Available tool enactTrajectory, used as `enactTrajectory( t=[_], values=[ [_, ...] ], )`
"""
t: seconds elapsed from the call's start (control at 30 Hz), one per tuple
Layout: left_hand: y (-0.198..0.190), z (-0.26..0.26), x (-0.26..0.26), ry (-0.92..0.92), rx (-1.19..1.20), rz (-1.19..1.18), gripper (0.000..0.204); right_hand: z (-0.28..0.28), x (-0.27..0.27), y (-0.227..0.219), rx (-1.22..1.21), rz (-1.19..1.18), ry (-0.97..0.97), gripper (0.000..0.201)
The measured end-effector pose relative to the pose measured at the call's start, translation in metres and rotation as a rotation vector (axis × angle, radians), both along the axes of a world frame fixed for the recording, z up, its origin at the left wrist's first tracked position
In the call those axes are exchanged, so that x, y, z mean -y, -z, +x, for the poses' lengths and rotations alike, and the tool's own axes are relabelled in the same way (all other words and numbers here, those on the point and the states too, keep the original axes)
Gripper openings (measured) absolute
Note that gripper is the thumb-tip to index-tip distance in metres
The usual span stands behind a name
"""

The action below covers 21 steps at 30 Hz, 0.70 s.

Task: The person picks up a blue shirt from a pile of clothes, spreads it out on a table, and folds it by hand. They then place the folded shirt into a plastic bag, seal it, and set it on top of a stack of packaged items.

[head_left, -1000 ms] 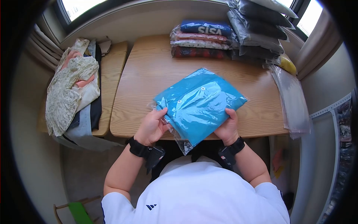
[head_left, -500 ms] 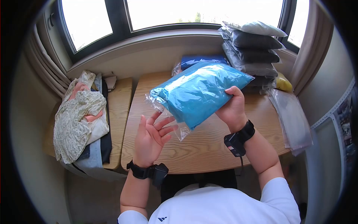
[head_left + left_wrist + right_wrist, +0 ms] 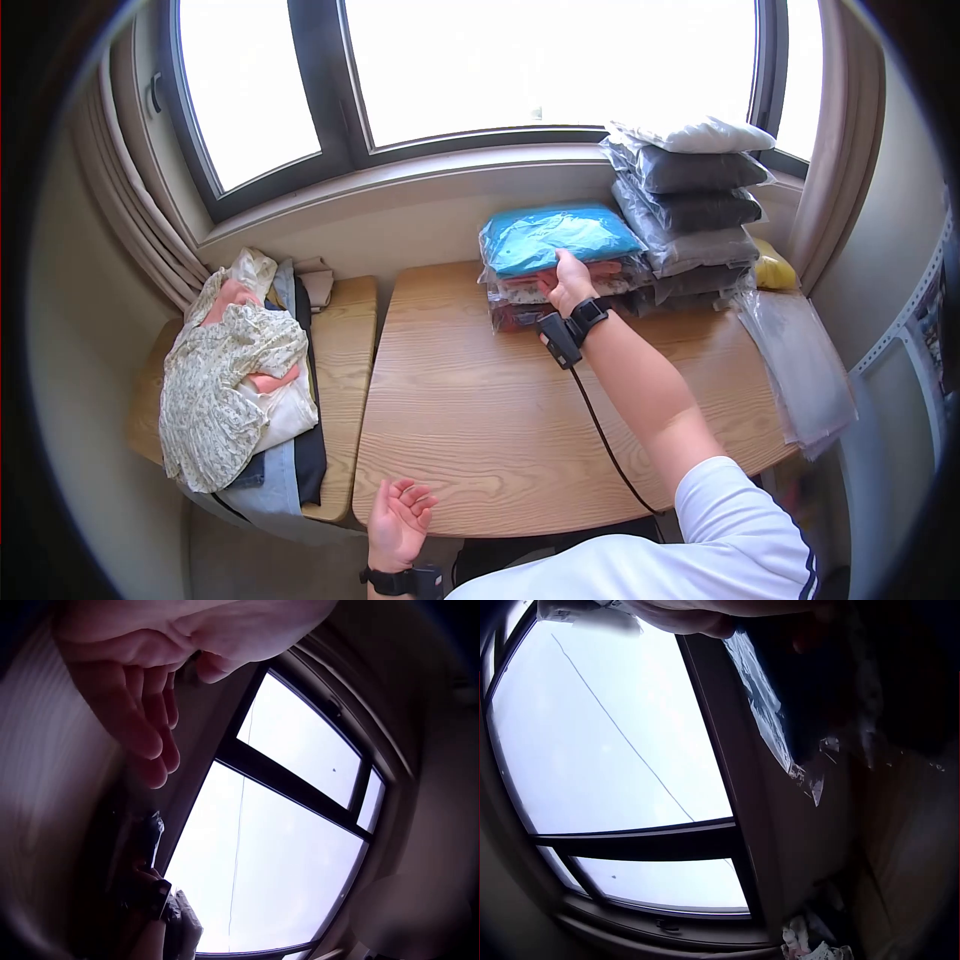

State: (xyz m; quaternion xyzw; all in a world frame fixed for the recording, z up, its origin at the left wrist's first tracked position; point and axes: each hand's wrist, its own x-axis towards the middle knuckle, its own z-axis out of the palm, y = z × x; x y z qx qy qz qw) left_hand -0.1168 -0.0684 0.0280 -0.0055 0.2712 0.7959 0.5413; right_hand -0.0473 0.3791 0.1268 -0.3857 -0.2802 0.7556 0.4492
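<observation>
The blue package (image 3: pixel 560 235) in clear plastic lies on top of the shorter stack of bagged clothes (image 3: pixel 520 315) at the back of the table. My right hand (image 3: pixel 572 284) holds its front edge, thumb on top and fingers lower down. In the right wrist view the hand (image 3: pixel 697 616) is at the top edge, beside the shiny package (image 3: pixel 757 694). Above the table's front left edge, my left hand (image 3: pixel 400 525) is empty, palm up with loosely bent fingers; the left wrist view shows the same hand (image 3: pixel 154 667) holding nothing.
A taller stack of bagged clothes (image 3: pixel 695 210) stands right of the blue package. Flat clear bags (image 3: pixel 800 365) hang over the table's right edge, below a yellow item (image 3: pixel 775 268). Loose clothes (image 3: pixel 230 380) cover part of the left table (image 3: pixel 345 400). A cable trails from my right wrist.
The blue package has moved away from me onto the back stack, held by my right hand. My left hand let go of it and has drawn back toward the front edge.
</observation>
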Motion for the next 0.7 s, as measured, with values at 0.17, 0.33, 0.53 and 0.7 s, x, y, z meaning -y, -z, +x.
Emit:
enactTrajectory(
  t=[0.17, 0.33, 0.53, 0.7],
  values=[
    [0.007, -0.014, 0.026, -0.16, 0.031, -0.054, 0.035, -0.008, -0.02, -0.002, -0.163, -0.087, 0.167, 0.021],
    [-0.004, -0.012, 0.021, -0.231, 0.041, -0.133, 0.033, -0.012, -0.022, 0.003, -0.252, -0.02, 0.105, 0.024],
    [-0.008, -0.012, 0.017, -0.231, 0.002, -0.099, 0.033, 0.02, -0.001, 0.018, -0.093, 0.046, -0.118, 0.018],
    [-0.018, -0.013, 0.024, -0.241, -0.06, -0.059, 0.034, 0.077, 0.063, 0.059, 0.128, -0.025, -0.393, 0.025]
  ],
)
